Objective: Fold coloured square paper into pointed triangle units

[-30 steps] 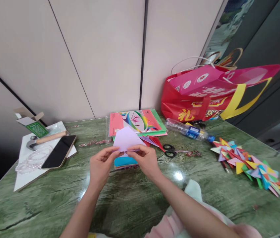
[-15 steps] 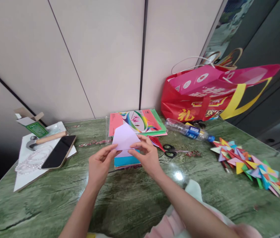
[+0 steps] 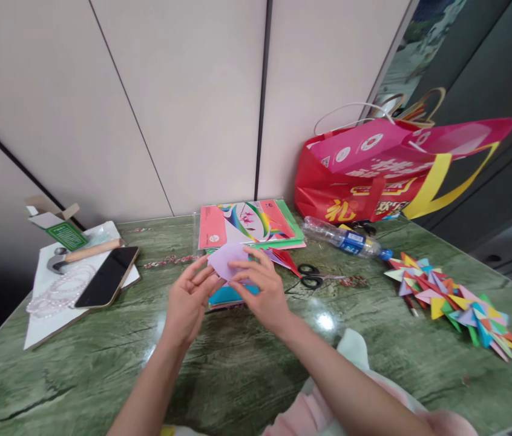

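A folded sheet of purple paper is held up over the green marbled table, between both hands. My left hand grips its lower left edge, with fingers bent behind and beside it. My right hand pinches it from the right, fingertips on the near face. Below and behind the paper lies a stack of coloured paper with a blue sheet on top, partly hidden by the hands. A red and purple folded piece rests just right of my right hand, with black-handled scissors beside it.
A coloured paper pack lies at the wall. To the right are a plastic bottle, a red bag and many-coloured folded pieces. A phone, hammer, beads and green box are left.
The purple paper has been turned and now shows a smaller, pointed shape, lower than before. My left hand has shifted right, closer to my right hand.
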{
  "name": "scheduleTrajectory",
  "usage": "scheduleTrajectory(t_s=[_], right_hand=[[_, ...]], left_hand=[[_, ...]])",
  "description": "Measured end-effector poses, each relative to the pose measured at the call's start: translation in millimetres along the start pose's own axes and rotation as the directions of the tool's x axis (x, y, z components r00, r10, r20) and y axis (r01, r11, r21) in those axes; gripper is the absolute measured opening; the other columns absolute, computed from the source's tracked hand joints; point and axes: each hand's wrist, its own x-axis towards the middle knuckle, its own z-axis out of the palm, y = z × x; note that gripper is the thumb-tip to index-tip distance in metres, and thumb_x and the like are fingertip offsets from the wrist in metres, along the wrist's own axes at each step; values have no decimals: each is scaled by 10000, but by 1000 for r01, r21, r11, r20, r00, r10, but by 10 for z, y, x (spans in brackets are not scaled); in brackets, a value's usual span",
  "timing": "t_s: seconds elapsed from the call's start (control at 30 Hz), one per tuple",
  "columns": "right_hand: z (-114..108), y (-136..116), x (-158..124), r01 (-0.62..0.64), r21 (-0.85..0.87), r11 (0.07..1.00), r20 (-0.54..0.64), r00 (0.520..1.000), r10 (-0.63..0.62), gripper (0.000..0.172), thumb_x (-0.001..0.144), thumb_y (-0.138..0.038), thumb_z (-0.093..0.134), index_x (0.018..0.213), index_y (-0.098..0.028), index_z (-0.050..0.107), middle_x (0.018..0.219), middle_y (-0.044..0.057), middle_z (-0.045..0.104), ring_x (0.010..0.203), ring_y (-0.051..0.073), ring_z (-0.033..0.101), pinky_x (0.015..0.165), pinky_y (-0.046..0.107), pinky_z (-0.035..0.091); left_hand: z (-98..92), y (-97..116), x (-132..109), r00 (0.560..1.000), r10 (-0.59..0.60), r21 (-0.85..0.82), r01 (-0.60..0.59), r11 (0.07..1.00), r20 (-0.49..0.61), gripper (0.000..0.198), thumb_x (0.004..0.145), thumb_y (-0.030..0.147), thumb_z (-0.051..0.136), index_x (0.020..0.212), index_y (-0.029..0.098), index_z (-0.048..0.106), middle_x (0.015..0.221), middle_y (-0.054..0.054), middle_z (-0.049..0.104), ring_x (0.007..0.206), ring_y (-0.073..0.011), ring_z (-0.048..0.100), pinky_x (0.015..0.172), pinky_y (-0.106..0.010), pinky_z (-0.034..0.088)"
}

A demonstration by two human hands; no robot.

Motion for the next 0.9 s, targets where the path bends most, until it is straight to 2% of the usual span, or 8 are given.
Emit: scheduleTrajectory(t_s=[0.13,0.27,0.4,0.57,0.77,0.9], right_hand=[[33,-2,-32,25,4,1000,30,999,-25,94,766,-148,581,754,-232,620,928,31,698,1091,238,510,976,487,323],[57,-5,-60,38,38,999,67,997,-40,177,768,-95,529,842,-230,615,953,40,688,969,210,550,847,391,445],[60,-18,-67,3,44,999,93,996,-8,266,769,-66,483,947,-219,608,932,49,676,893,191,574,783,331,475],[57,-40,-55,-31,14,999,79,996,30,179,803,-180,535,952,-220,627,870,60,680,853,200,592,769,338,472],[78,-58,-57,-6,79,997,52,999,2,158,804,-133,502,833,-210,636,919,71,674,894,181,601,807,327,478],[82,-68,-58,-4,90,996,89,996,-4,227,806,-100,468,930,-208,624,929,66,670,894,175,595,809,325,481]], left_hand=[[-4,-43,-2,997,-66,-39,64,997,-43,368,580,146,758,933,131,656,959,-92,706,938,-229,640,847,-342,514],[1,-58,-3,995,-81,-68,77,995,-50,353,571,131,761,911,138,665,945,-81,711,906,-204,650,831,-298,514],[9,-67,-5,996,-82,-72,79,994,-41,347,573,142,762,908,144,669,953,-81,711,916,-200,647,847,-288,501],[22,-88,-10,997,-76,-53,76,996,10,390,579,162,759,956,149,661,1026,-101,688,970,-224,626,855,-309,496],[20,-109,-2,996,-80,-84,78,993,-24,371,548,135,772,905,143,671,974,-96,702,907,-204,647,807,-277,513],[15,-119,-3,997,-79,-76,77,994,-20,367,552,129,768,905,140,670,946,-87,707,880,-193,653,809,-280,513]])
